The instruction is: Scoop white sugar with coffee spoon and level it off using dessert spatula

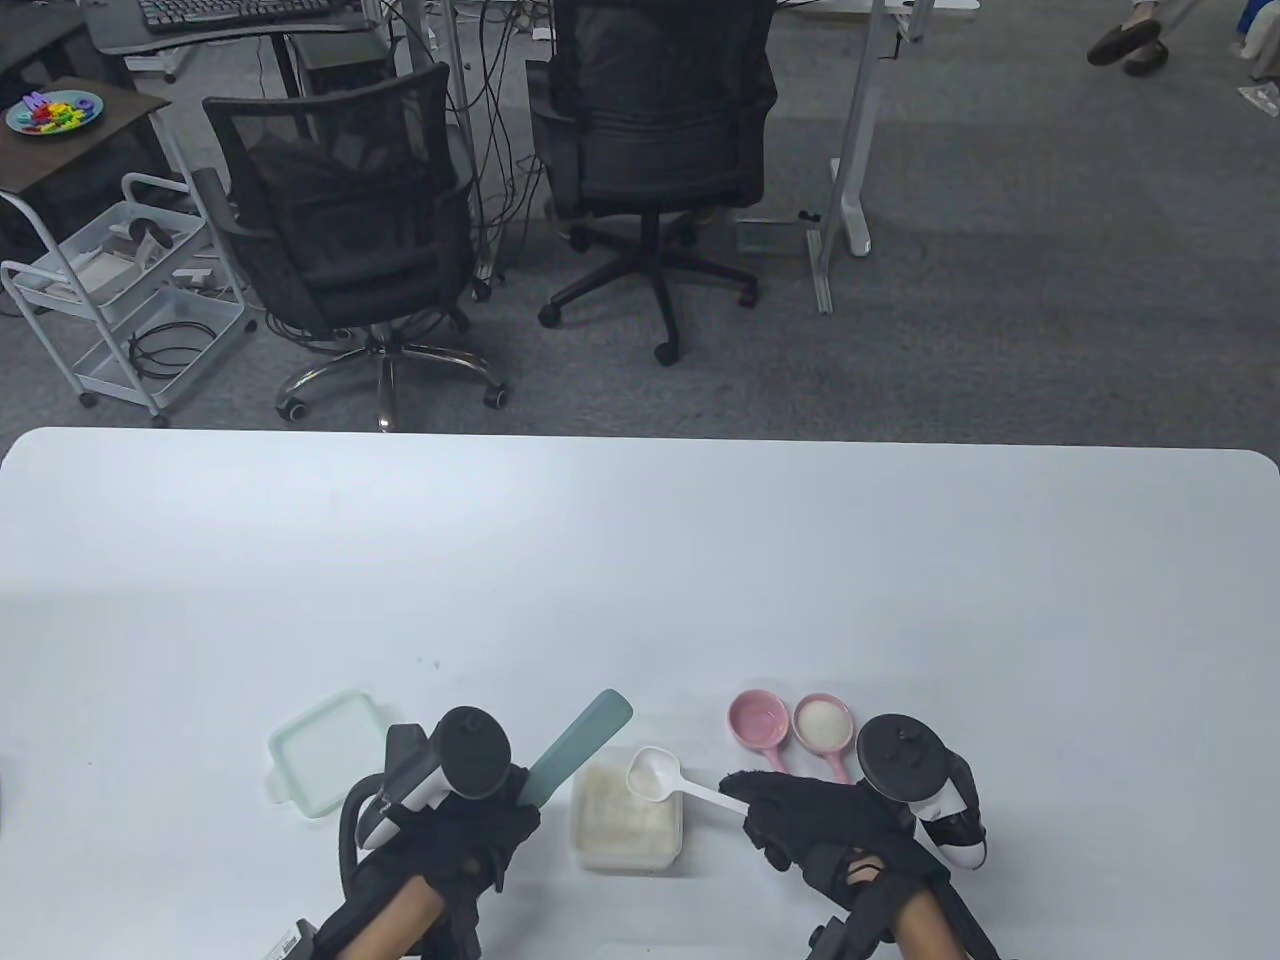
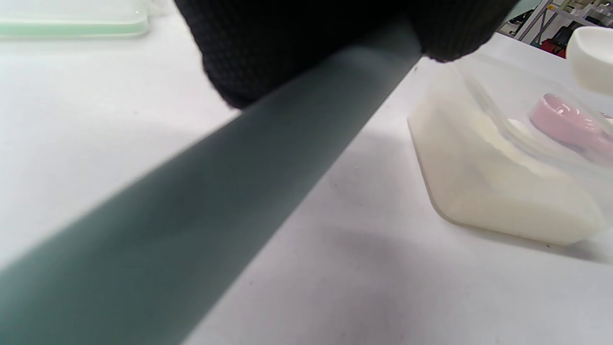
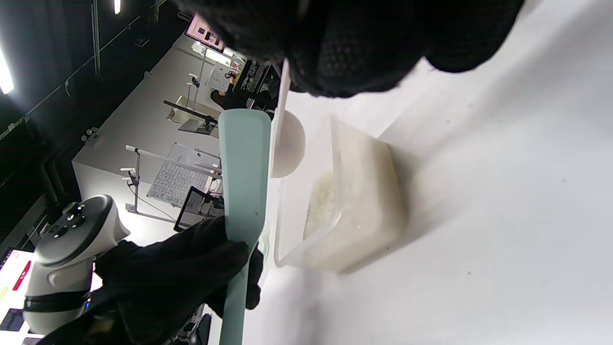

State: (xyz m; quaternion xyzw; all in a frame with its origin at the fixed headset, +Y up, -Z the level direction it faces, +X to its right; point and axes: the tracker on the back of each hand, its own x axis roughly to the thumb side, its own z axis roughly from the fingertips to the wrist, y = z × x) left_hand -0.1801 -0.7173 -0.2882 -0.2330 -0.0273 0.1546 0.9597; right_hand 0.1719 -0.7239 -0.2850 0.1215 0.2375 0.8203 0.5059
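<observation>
The left hand (image 1: 455, 835) grips the handle of a long, flat sage-green silicone dessert spatula (image 1: 580, 745), whose blade slants up and away over the white bench (image 1: 640, 560). The right hand (image 1: 815, 815) pinches the thin handle of a white plastic coffee spoon (image 1: 655, 775), its bowl held above the far corner of a clear square plastic tub of white sugar (image 1: 625, 820) sitting between the two hands. The tub's pale green square lid (image 1: 320, 755) lies left of the left hand. Two small pink handled scoops (image 1: 760, 720) sit side by side just beyond the right hand, the right one (image 1: 825, 722) filled with white grains.
</observation>
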